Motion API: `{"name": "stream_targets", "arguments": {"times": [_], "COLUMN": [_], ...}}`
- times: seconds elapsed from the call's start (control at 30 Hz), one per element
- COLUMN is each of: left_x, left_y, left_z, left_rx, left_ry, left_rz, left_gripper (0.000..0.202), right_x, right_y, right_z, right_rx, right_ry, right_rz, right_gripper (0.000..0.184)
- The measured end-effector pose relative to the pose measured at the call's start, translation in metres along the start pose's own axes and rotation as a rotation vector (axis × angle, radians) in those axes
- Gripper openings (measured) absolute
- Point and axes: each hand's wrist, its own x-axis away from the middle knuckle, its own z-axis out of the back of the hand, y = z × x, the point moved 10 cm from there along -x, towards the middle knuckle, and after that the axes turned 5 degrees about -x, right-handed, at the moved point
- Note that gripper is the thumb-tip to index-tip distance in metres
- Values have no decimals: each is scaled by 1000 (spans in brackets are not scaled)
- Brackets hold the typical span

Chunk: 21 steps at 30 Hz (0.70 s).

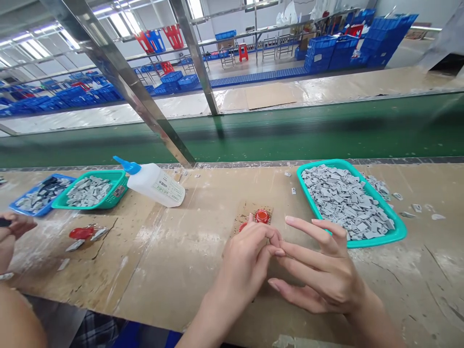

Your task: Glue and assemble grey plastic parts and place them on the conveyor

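Note:
My left hand [250,261] rests on the brown workbench [174,261] with its fingers curled in a pinch, and what they hold is hidden. My right hand [319,270] lies beside it with fingers stretched out, its fingertips touching the left hand's fingers. Just beyond my hands a small red cap [262,216] sits on a piece of cardboard [250,212]. To the right stands a teal tray [397,234] heaped with several small grey parts [344,200].
A white glue bottle [155,183] with a blue nozzle lies on its side at centre left. Beside it are a teal basket [118,191] and a blue basket [21,208] of grey parts. Another person's hand [14,227] works at the far left near a red cap [81,233]. A green conveyor belt [290,135] runs behind.

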Motion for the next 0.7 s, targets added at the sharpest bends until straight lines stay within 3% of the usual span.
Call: {"name": "stream_targets", "arguments": {"times": [0.17, 0.37, 0.5, 0.6, 0.7], "left_x": [4, 9, 10, 4, -1], "left_y": [2, 16, 15, 7, -11], "left_z": [7, 11, 11, 7, -6], "left_rx": [62, 20, -24, -28, 1], "left_ry": [108, 199, 237, 142, -81], "left_rz": [13, -155, -175, -111, 46], "left_gripper": [13, 21, 22, 17, 13], "right_x": [1, 1, 0, -2, -1], "right_y": [0, 3, 4, 2, -2], "right_z": [9, 12, 9, 4, -5], "right_rx": [-9, -15, -1, 4, -43], "right_ry": [51, 74, 63, 47, 1], "right_rz": [0, -11, -1, 15, 50], "right_gripper": [8, 8, 13, 17, 25]}}
